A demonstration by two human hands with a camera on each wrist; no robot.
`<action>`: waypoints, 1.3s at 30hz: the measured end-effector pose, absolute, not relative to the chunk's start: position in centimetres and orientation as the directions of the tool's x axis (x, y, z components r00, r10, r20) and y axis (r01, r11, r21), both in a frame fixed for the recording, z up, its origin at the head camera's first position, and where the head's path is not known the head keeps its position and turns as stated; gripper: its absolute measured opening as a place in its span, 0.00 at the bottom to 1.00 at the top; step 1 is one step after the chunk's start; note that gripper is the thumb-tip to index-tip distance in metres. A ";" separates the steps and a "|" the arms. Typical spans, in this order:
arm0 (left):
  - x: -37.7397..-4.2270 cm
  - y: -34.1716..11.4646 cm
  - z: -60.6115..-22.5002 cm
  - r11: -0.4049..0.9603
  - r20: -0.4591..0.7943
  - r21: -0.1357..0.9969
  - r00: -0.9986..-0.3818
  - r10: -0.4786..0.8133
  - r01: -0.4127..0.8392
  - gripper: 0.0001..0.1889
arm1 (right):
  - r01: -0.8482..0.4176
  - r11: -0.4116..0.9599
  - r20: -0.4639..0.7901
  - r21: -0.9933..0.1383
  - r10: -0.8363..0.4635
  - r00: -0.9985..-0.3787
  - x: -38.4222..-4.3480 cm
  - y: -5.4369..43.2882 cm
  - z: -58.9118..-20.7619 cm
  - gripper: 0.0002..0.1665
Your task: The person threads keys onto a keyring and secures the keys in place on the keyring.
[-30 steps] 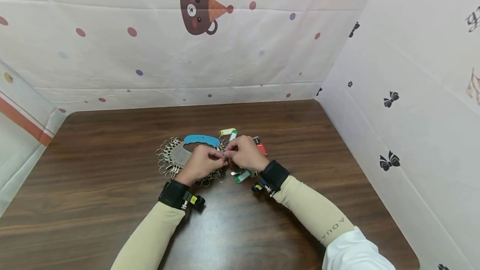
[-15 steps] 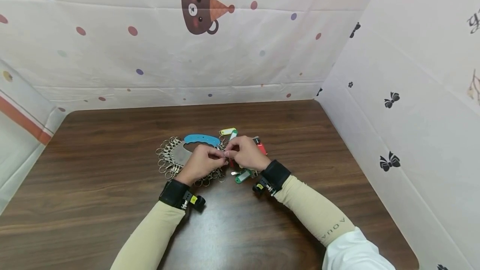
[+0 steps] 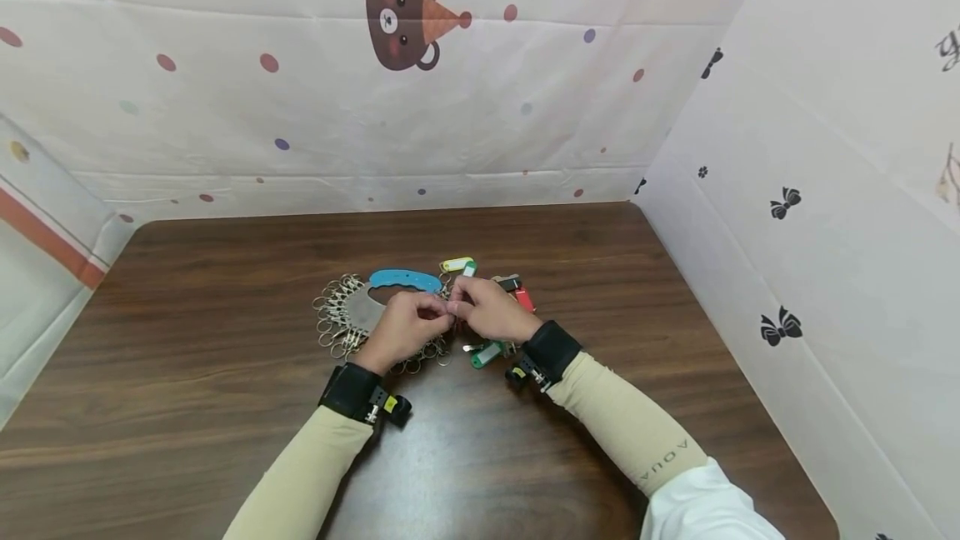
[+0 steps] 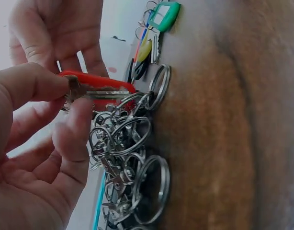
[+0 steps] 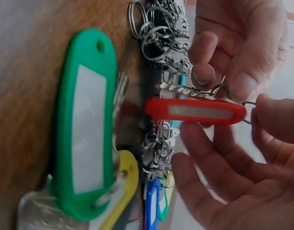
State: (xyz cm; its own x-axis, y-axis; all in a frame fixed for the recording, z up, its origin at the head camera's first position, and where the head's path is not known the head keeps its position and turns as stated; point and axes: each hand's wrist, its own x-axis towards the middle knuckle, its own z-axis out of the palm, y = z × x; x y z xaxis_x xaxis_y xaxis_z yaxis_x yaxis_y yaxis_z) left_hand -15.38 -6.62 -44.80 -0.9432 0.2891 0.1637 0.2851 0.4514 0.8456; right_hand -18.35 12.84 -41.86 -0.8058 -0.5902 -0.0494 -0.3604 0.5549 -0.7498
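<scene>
My left hand (image 3: 405,325) and right hand (image 3: 491,309) meet fingertip to fingertip in the head view. Between them are a metal key (image 4: 106,94) and a red key tag (image 5: 199,111). Left thumb and finger pinch the key by its head. At the tag's end, right thumb and forefinger pinch a small split ring (image 5: 249,115), the other right fingers spread below the tag. Close by lies a metal plate (image 3: 358,307) with a blue handle (image 3: 405,277), many rings (image 4: 152,191) hanging round its edge. Hands cover the plate's right part in the head view.
Right of the plate lie a green key tag (image 3: 487,354), a second red tag (image 3: 524,298) and a yellow tag (image 3: 456,264), some with keys. A patterned white sheet (image 3: 480,123) rises behind the brown wooden table (image 3: 187,373), another on the right.
The red tag that showed below my fingertips in the head view is now hidden behind the hands. My right hand has shifted slightly, uncovering more of the dark tag beside the second red one.
</scene>
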 end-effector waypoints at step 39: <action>-14.9 -6.4 -44.7 0.333 0.088 0.929 -0.969 0.229 0.163 0.15 | -0.526 0.619 0.138 -0.584 -0.562 -0.815 -17.7 12.6 -42.1 0.03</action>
